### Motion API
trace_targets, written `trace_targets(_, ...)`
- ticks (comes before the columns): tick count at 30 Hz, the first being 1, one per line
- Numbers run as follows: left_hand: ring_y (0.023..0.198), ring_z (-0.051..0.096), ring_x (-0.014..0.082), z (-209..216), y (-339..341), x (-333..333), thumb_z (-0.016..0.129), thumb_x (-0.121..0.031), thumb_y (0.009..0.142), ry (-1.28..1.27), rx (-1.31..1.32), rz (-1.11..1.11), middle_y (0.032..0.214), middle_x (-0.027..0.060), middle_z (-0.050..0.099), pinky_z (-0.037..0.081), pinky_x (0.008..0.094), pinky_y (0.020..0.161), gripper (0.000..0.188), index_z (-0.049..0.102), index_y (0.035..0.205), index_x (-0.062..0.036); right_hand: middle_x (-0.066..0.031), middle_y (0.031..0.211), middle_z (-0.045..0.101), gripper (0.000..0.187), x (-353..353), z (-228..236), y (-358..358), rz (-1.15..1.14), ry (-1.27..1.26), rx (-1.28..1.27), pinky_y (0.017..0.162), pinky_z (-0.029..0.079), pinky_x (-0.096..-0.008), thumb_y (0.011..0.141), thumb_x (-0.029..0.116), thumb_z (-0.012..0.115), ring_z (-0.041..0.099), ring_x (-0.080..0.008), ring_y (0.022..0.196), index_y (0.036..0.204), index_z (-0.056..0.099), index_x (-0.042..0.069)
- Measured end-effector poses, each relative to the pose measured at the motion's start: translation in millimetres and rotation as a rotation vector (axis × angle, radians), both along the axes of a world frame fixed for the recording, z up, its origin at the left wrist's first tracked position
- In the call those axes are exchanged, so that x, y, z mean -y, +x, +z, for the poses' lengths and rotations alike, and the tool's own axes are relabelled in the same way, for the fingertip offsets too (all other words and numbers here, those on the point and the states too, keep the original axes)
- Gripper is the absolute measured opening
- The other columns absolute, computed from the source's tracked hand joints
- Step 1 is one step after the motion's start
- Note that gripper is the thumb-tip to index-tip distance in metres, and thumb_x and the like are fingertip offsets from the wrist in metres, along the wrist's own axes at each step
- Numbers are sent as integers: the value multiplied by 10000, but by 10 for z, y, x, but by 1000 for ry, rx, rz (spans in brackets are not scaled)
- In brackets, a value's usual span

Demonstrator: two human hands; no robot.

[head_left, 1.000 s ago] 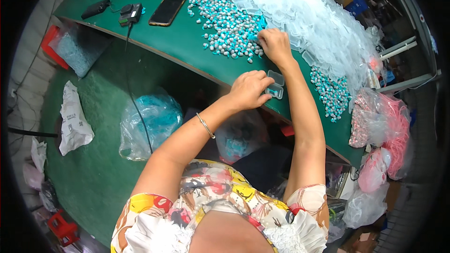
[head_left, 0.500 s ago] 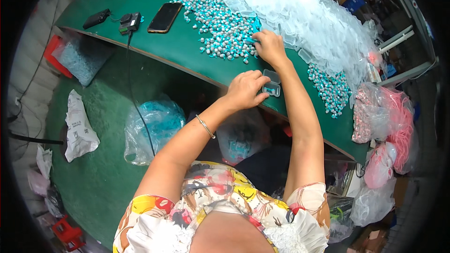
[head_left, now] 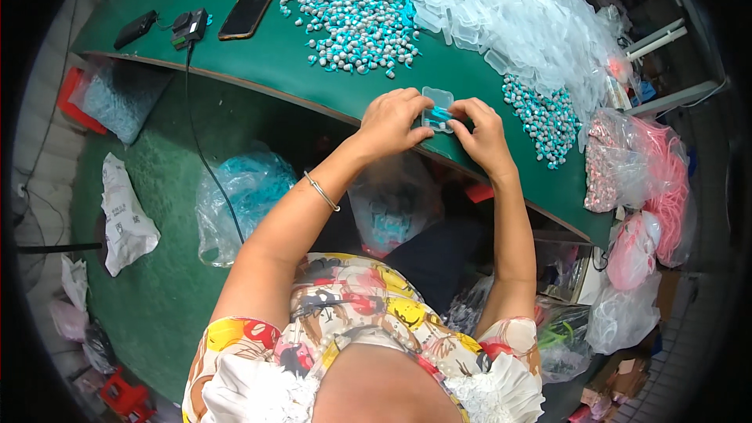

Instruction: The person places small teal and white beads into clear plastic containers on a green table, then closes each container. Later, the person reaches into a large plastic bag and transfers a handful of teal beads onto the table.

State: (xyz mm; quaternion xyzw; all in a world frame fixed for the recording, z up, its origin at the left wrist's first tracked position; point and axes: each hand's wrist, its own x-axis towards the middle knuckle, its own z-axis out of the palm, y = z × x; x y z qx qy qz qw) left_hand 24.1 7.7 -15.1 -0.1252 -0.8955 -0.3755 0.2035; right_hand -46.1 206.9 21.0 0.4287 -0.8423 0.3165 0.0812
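1. From my distant post, I had the small clear box [head_left: 428,121] near the front edge of the green table [head_left: 262,59], between the two hands, its clear lid [head_left: 437,97] standing open on the far side.
2. Inside the box I could make out turquoise pieces [head_left: 440,114]; they were too small to count.
3. My left hand [head_left: 389,121] was at the box's left side, thumb apart from the fingertips; whether they clamped the wall, I couldn't tell.
4. My right hand [head_left: 484,137] met it from the right, thumb and forefinger bent close over the turquoise pieces; I couldn't tell whether the tips pinched one.
5. Beyond the hands I saw a heap of grey-and-turquoise pieces [head_left: 352,31], with a mound of clear plastic boxes [head_left: 501,12] behind it.
6. A smaller heap [head_left: 540,121] lay off to the right, and a dark phone [head_left: 247,12] lay to the left.
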Motion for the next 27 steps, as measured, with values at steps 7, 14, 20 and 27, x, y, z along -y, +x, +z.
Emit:
trace_targets(7,911,619,286,61,-13,-7,818,-216,690,56,61,-9,887,70,628,489,409,789,414,649,1041,-77,-52,861,654,166,73,31,-24,98,42,-194,750,444,-380,745,32,717,610,-264,846,891,653,80)
trace_targets(14,911,619,287,34,-18,5,815,-208,692,33,69,-10,884,70,629,488,411,782,395,642,1023,-81,-110,916,664,207,70,-71,-1,125,-2,-184,736,508,-378,762,-59,650,624,-301,841,941,664,43)
trace_targets(20,871,610,295,-17,-38,-12,807,-214,707,26,16,-13,876,75,613,485,414,755,410,633,1056,-89,-146,1030,654,269,1,-10,-126,-64,-201,141,730,524,-327,854,-79,523,652,-266,834,1072,656,6)
trace_targets(27,876,612,304,-1,-19,7,811,-209,706,37,18,-15,871,81,613,483,421,759,459,615,1101,-81,-127,954,617,214,52,-124,-369,-69,24,126,677,509,-314,830,6,653,628,-229,787,1045,651,10)
